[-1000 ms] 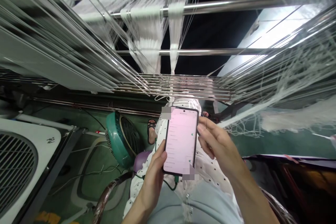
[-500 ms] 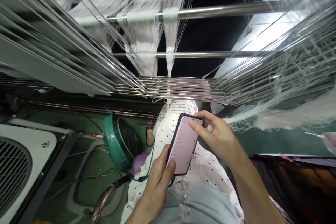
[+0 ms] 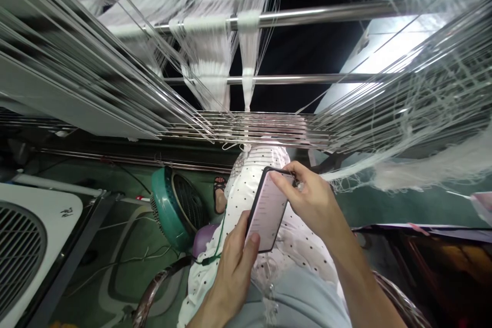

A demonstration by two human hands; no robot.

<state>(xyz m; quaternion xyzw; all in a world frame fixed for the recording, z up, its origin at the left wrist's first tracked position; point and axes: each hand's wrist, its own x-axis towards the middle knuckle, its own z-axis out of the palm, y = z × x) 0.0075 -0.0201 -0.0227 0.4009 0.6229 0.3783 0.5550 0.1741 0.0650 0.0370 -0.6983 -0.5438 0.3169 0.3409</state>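
The left hand (image 3: 235, 261) came up from the bottom edge with its forearm bare, fingers curled round the lower end of a phone (image 3: 269, 209) and the thumb laid over the bottom corner of the lit screen. It was grasping the phone from below. The right hand (image 3: 313, 200) reached in from the right, wrist bent, and pinched the phone's upper end: the forefinger lay across the top of the screen, the other fingers wrapped behind the top edge. So both hands were clenched on the same phone, one at each end.

The phone was held above the person's lap, tilted so its top leaned away and to the right. It had a dark case and a pale pinkish screen with rows of small text too fine to read. A green cable (image 3: 216, 256) hung just left of the lower grip.

Under the grip lay the white dotted garment (image 3: 246, 189) over the knees and a pale blue cloth (image 3: 292, 297) nearest the camera. Left of the grip and lower, on the green floor, stood a teal fan (image 3: 172, 210), and further left a white grilled unit (image 3: 26, 246). A sandalled foot (image 3: 220, 195) showed beyond the fan.

Above and beyond the grip ran bands of white threads (image 3: 215, 56) stretched over steel rods (image 3: 326, 11), fanning out to both sides.
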